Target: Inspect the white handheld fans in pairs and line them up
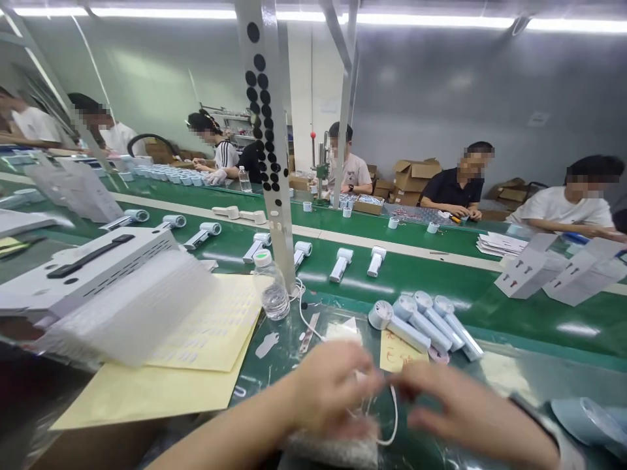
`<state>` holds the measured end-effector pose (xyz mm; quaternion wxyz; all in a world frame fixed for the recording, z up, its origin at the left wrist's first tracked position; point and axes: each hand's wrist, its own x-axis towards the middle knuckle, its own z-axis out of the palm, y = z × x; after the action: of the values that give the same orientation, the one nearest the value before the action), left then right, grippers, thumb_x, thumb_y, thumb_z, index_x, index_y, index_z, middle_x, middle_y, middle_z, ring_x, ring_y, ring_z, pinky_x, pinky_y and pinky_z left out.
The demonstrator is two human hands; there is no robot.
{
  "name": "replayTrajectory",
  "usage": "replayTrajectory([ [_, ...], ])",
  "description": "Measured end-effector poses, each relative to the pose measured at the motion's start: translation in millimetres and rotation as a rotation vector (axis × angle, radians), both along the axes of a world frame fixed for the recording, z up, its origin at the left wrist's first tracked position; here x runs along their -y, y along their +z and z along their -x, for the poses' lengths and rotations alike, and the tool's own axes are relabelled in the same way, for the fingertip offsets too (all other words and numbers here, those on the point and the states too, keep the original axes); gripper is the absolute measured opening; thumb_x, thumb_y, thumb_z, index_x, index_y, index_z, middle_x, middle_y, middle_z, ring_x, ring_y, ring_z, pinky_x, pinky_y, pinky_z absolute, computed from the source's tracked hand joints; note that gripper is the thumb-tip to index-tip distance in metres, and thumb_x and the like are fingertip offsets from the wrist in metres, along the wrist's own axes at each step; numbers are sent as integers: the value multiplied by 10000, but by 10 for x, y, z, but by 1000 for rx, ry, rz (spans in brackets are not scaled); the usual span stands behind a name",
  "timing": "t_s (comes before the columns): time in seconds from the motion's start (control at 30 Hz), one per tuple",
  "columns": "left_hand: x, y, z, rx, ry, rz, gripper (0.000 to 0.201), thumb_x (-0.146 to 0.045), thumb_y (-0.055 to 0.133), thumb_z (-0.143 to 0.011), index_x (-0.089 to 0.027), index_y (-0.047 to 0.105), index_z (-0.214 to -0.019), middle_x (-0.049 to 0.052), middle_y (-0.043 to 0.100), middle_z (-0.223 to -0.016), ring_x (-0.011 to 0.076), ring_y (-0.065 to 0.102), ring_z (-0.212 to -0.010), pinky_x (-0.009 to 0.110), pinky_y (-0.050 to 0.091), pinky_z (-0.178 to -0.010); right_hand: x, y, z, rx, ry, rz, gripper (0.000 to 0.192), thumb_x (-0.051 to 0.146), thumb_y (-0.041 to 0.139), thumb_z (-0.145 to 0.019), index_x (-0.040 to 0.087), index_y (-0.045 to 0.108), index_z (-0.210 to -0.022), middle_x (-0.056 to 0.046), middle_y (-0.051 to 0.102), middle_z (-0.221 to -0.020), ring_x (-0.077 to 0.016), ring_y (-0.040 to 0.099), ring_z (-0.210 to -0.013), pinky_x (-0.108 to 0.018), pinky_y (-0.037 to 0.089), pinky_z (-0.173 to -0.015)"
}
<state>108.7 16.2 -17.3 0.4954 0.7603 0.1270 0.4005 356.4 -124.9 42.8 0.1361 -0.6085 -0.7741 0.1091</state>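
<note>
Thin white cable looped on the green work surface between the two hands, low in the head view, its upper run blurred and half hidden by fingers, and under it lay a crinkled clear plastic bag. Beyond, on the moving green belt, stood a row of white handheld fans spaced well apart; nearer, just past the hands, lay a bunch of pale blue handheld fans side by side on a yellow paper note. To the left sat a white machine with a black handle, a stack of pale yellow label sheets and a clear plastic water bottle against a grey metal post dotted with black round stickers. Seemed best, for a tidy job, to keep the cable slack, pinch close to the loop and steady the bag so nothing snagged. Left hand curled, fingers drawn together over the cable and bag, apparently pinching, though motion blur hid the exact hold. Right hand reached leftward, thumb and forefinger nearly meeting beside the left fingertips; whether actually closed on the cable could not be told.
</note>
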Motion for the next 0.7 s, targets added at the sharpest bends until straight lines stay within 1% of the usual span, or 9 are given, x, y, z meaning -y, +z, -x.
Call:
replayTrajectory([
  [0.03, -319, 24, -246, -172, 26, -49, 351, -487, 899, -706, -258, 779, -943, 120, 737, -1072, 329, 672, -1062, 478, 547, -1018, -281, 71, -133, -31, -79, 30, 290, 395, 542, -1101, 258, 695, -1306, -65, 768, -1115, -187, 742, -924, -332, 637, -815],
  [0.07, -633, 41, -494, -386, 180, -67, 277, -426, 845, -766, -253, 768, -968, 122, 717, -1229, 342, 622, -1237, 493, 475, -1146, -581, 129, -255, -50, -131, 50, 334, 349, 450, -1126, 257, 678, -1353, -57, 785, -1038, -179, 750, -868, -310, 631, -778],
  [0.13, -1190, 37, -960, -496, 346, 2, 309, -296, 779, -827, -166, 733, -1104, 207, 600, -1453, 407, 449, -1462, 585, 318, -1266, -1213, 168, -437, -90, -443, 112, 399, 288, 361, -1135, 222, 658, -1393, -82, 790, -1113, -198, 763, -985, -332, 613, -901],
  [0.2, -1594, -26, -1335, -559, 471, 107, 401, -243, 738, -881, -97, 671, -1249, 258, 550, -1492, 433, 407, -1496, 662, 276, -1267, -1819, 84, -516, -44, -516, 157, 358, 250, 482, -1107, 177, 632, -1423, -135, 756, -1240, -226, 743, -1092, -383, 581, -1015],
  [0.3, -1903, -183, -1649, -575, 566, 264, 467, -334, 712, -964, -133, 612, -1374, 187, 565, -1495, 375, 514, -1423, 655, 400, -1206, -2489, -190, -513, 24, -560, 265, 375, 356, 696, -1031, 172, 656, -1355, -122, 690, -1341, -258, 703, -1161, -483, 597, -1015],
  [0.37, -1979, -265, -1680, -537, 566, 356, 459, -393, 690, -993, -172, 610, -1387, 142, 581, -1484, 324, 575, -1361, 595, 489, -1150, -2699, -345, -519, 53, -582, 299, 384, 394, 711, -1022, 177, 662, -1335, -113, 666, -1370, -267, 685, -1187, -506, 597, -1013],
  [0.53, -1795, -274, -1247, -359, 359, 643, 504, -321, 865, -830, -139, 619, -1231, 138, 730, -1139, 268, 729, -1026, 427, 600, -943, -2396, -347, -553, 8, -518, 248, 319, 346, 559, -1100, 186, 642, -1364, -91, 729, -1217, -228, 713, -1099, -449, 576, -1021],
  [0.6, -1504, -251, -980, -268, 272, 747, 543, -443, 864, -826, -162, 608, -1215, 113, 740, -1073, 251, 745, -937, 399, 621, -870, -2021, -310, -405, -40, -423, 208, 333, 295, 448, -1129, 234, 619, -1408, -67, 740, -1162, -200, 711, -1080, -382, 561, -1030],
  [0.7, -939, -234, -648, -3, 99, 1013, 661, -734, 761, -826, -163, 666, -1146, 121, 758, -1058, 278, 759, -990, 407, 640, -876, -1371, -361, 16, -78, -271, 114, 349, 240, 490, -1082, 308, 651, -1384, -80, 681, -1330, -247, 641, -1273, -431, 529, -1110],
])
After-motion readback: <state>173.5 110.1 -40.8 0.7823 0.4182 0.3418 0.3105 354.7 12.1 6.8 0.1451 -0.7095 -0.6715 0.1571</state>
